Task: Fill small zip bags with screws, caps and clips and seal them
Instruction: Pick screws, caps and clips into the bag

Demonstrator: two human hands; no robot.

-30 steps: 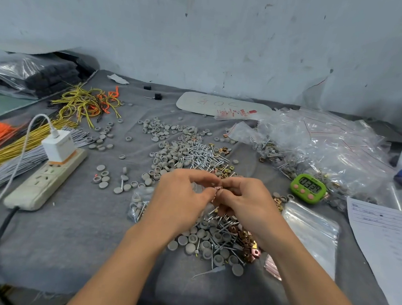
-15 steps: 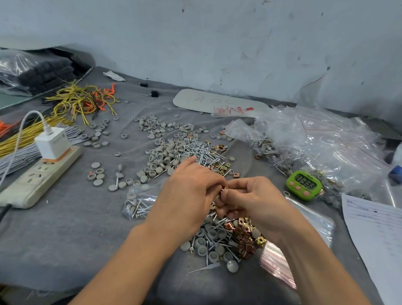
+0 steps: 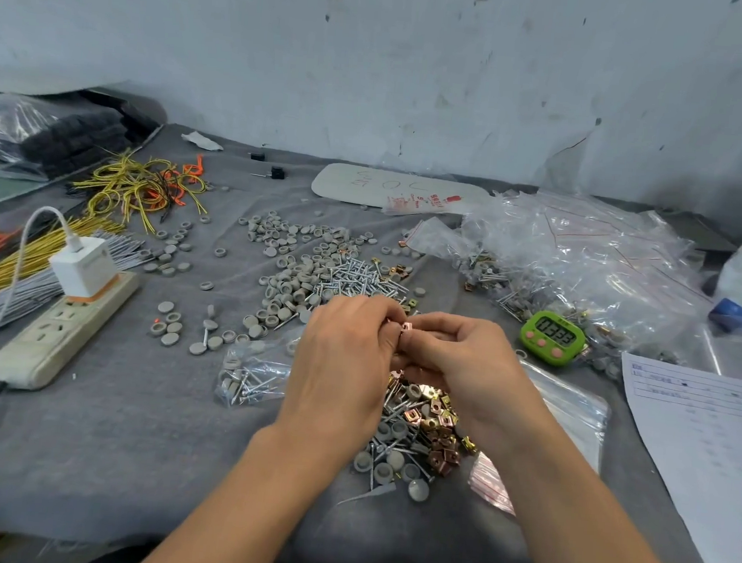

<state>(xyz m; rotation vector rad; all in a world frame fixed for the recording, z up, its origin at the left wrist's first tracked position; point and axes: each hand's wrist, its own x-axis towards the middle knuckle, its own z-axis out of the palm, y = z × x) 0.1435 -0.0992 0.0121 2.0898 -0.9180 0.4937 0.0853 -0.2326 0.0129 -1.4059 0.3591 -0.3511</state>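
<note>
My left hand (image 3: pixel 345 359) and my right hand (image 3: pixel 455 368) meet fingertip to fingertip above a mixed heap of screws, grey caps and copper clips (image 3: pixel 419 431). Between their fingertips they pinch a small copper clip (image 3: pixel 406 327); whether a bag is also held there is hidden. A filled small zip bag (image 3: pixel 251 374) lies just left of my left hand. A stack of empty zip bags (image 3: pixel 572 408) lies under and right of my right wrist. Farther back lie loose grey caps (image 3: pixel 292 248) and a pile of screws (image 3: pixel 360 276).
A green timer (image 3: pixel 553 338) stands right of my hands. A heap of filled clear bags (image 3: pixel 583 262) covers the back right. A white paper sheet (image 3: pixel 703 432) is at the right edge. A power strip with charger (image 3: pixel 59 328) and wire bundles (image 3: pixel 141 187) occupy the left.
Both hands stay joined over the heap, still working the small clip between their fingertips. The view has shifted slightly; nothing else has moved.
</note>
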